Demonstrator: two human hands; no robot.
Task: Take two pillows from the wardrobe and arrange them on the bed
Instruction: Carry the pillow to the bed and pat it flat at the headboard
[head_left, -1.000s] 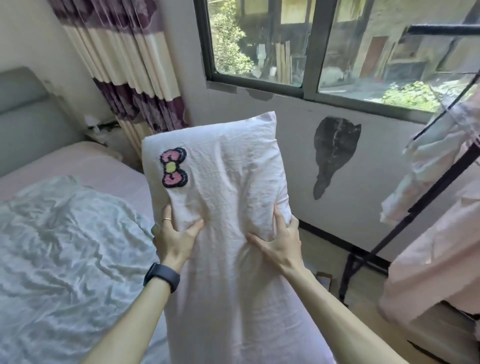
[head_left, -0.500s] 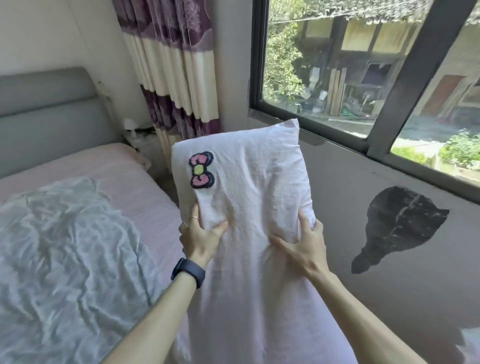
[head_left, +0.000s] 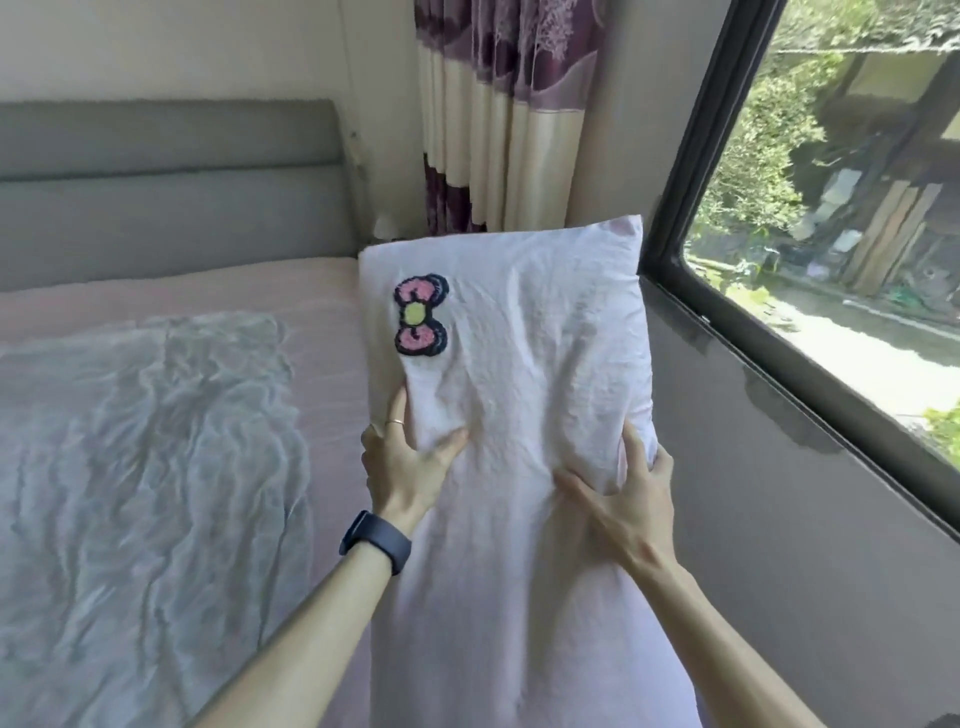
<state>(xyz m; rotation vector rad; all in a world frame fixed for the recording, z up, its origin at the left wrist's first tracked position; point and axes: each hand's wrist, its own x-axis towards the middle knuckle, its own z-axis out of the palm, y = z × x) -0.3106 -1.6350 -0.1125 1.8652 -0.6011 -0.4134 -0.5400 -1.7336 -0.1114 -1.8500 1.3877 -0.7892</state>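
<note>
Left hand (head_left: 402, 467): holds the left edge of the pillow (head_left: 524, 374), thumb on the front, fingers curled behind.
Right hand (head_left: 623, 499): holds the right edge, thumb pressed into the front, fingers wrapped round the side.
Pillow: up in the air in the middle of the frame, standing tall, with a bow patch (head_left: 418, 322) at its upper left.
Change: same two-hand hold as a second ago, but carried much closer to the head of the bed.
Bed (head_left: 322, 291): left side of the frame, pink sheet, crumpled grey blanket (head_left: 145, 441) on it, no pillow seen on it.
Headboard (head_left: 166, 182): upper left, grey, bigger than a second ago.
Meaning: probably the first pillow, almost at its spot; putting down by the headboard likely next, then one more to fetch.
</note>
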